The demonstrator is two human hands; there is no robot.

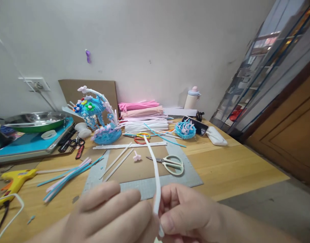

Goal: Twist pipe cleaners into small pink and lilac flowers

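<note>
A long white pipe cleaner [155, 168] rises from between my two hands and leans toward the back of the table. My right hand [187, 211] pinches its lower part between thumb and fingers. Close against it on the left, my left hand [114, 212] has its fingers curled around the pipe cleaner's lower end; its fingertips are partly hidden. Beyond the hands, light green scissors [172, 164] lie on the grey mat [142, 189], right of a small pink flower [136, 156]. Two thin white strips [119, 165] lie left of the flower.
A yellow glue gun [18, 175] and blue and pink pipe cleaners [69, 180] lie left. Behind stand a blue jellyfish-like ornament [106, 135], pipe cleaner bundles [142, 113], a blue round piece [185, 130], a white bottle [192, 99] and a white pouch [216, 136].
</note>
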